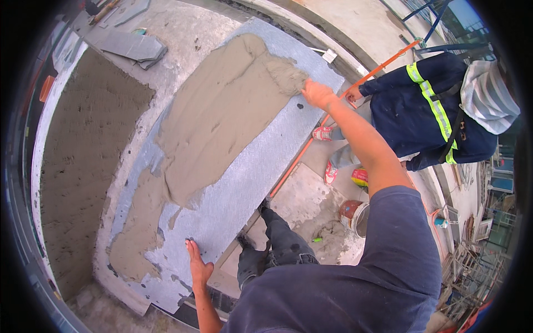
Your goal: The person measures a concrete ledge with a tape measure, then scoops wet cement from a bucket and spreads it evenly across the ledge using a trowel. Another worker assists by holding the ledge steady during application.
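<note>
Wet grey mortar (222,116) covers much of a long blue-grey slab (233,194), in a thick layer with a rougher heap near the far right end. My right arm reaches far forward, and my right hand (319,94) is closed at the edge of that heap. What it grips is hidden by the fingers and the mortar. At the slab's near edge, my left hand (200,266) has its fingers stretched out, with the fingertips over or on the bare surface; it holds nothing.
A person (416,105) in a dark jacket with reflective stripes stands at the right, behind an orange pole (294,172). A bucket (355,217) stands on the floor to the right of my legs. Flat stone pieces (133,47) lie at the far left, beyond a mortar-coated panel (89,155).
</note>
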A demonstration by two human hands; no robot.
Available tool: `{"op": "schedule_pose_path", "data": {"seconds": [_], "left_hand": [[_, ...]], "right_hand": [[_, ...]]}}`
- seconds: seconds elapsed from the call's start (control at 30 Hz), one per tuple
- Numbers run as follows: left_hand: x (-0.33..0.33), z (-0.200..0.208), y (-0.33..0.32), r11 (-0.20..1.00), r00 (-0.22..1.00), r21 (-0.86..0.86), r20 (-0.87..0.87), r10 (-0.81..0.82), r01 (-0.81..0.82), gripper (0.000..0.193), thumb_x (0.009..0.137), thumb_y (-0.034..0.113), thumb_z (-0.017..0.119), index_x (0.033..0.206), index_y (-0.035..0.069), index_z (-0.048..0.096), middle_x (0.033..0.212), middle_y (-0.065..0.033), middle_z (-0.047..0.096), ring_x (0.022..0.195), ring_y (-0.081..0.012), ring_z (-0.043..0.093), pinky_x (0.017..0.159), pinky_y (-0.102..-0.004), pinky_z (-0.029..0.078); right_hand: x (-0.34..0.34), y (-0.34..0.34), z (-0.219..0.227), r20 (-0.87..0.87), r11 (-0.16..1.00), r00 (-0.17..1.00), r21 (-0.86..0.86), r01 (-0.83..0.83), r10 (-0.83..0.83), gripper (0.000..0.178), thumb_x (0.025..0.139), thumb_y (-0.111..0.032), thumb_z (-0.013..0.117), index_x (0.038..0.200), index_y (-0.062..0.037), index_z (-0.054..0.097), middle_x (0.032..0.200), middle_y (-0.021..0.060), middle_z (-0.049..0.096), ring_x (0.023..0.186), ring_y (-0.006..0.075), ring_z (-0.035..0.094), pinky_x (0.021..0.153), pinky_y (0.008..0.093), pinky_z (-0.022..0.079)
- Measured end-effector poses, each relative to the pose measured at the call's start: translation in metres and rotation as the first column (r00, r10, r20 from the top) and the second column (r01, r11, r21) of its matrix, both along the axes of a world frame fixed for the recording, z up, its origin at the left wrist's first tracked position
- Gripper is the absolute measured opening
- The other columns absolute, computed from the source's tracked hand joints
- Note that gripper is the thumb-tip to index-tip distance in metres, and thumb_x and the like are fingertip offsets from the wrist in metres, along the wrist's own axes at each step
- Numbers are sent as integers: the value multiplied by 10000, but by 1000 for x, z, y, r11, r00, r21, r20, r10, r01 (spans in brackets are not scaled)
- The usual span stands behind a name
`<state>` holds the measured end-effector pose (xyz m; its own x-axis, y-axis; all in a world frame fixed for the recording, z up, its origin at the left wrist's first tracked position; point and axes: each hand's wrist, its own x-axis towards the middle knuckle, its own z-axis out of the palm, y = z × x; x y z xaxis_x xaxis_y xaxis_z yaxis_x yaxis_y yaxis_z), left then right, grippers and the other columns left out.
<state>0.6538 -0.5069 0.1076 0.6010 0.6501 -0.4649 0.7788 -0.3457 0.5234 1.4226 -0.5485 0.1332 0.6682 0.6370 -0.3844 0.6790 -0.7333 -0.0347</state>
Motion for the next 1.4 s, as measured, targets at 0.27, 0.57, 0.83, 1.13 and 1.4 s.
{"op": "schedule_pose_path", "data": {"seconds": [0.27, 0.57, 0.83, 1.13, 1.4], "left_hand": [[3, -1, 0, 1000, 999, 3, -37, 19, -19, 1173, 631, -34, 672, 1691, 8, 171, 1765, -277, 115, 1637, -441, 129, 1326, -430, 224], [-2, -12, 2, 1000, 999, -16, -25, 24, -24, 1177, 644, -10, 692, 1692, 5, 156, 1764, -289, 93, 1639, -434, 125, 1332, -432, 210], [4, -9, 6, 999, 999, -34, -19, 37, -38, 1155, 648, -18, 686, 1684, -7, 173, 1760, -295, 102, 1634, -456, 118, 1327, -430, 221], [-4, -20, 4, 1000, 1000, -10, -5, 11, -11, 1173, 647, -29, 698, 1693, 15, 170, 1758, -305, 92, 1635, -450, 121, 1328, -427, 210], [4, -5, 3, 989, 991, -84, -57, 120, -124, 1157, 653, -23, 707, 1686, -3, 186, 1758, -302, 105, 1637, -447, 118, 1333, -417, 191]], "right_hand": [[49, 7, 9, -145, 986, 978, 49, 160, -151, 439, 1054, -342, 528, 1208, 42, 676, 1161, 270, 749, 1073, 424, 740, 953, 525, 583], [-60, -24, -11, -185, 919, 946, 246, 308, -268, 526, 1035, -370, 535, 1134, 132, 659, 1013, 344, 739, 967, 516, 728, 878, 588, 580], [-44, 116, -7, 72, 943, 997, 332, -26, 2, 317, 983, -202, 578, 1063, 93, 662, 1018, 317, 756, 936, 491, 759, 804, 573, 621], [43, 36, 9, -197, 981, 971, 107, 160, -137, 271, 967, -154, 540, 965, 72, 688, 856, 245, 760, 678, 384, 762, 579, 501, 606], [-28, 47, -3, -764, 624, 539, 235, 745, -355, 425, 1067, -295, 466, 987, 95, 613, 667, 226, 614, 506, 321, 629, 469, 494, 508]]}}
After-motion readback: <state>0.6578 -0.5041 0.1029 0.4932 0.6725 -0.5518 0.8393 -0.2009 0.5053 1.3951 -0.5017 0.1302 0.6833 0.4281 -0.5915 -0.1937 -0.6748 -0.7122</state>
